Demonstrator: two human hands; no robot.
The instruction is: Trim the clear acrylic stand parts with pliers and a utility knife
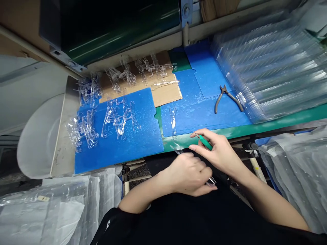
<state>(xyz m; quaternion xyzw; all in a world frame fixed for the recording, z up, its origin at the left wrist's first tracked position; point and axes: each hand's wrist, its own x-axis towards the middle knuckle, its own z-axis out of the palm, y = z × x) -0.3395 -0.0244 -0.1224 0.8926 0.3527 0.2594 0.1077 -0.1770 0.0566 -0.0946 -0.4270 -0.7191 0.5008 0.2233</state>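
Note:
My left hand (191, 174), just below the table's front edge, is closed around a clear plastic part (211, 181). Only the part's ends show, one past the thumb and one beyond the knuckles. In my right hand (217, 149) is a small green-handled tool (205, 142) with a thin metal tip, pinched between thumb and fingers and pointing up and left. The two hands are close together, the right one slightly farther out. A single clear plastic piece (173, 122) lies on the blue sheet (189, 117) in front of them.
Clear plastic parts on their frames (120, 117) lie in groups at the left, on blue sheeting and cardboard (166, 93). Cutting pliers (227, 97) rest opened at the right, beside stacked clear ribbed trays (276, 71). Wrapped stacks (301, 170) stand below on both sides.

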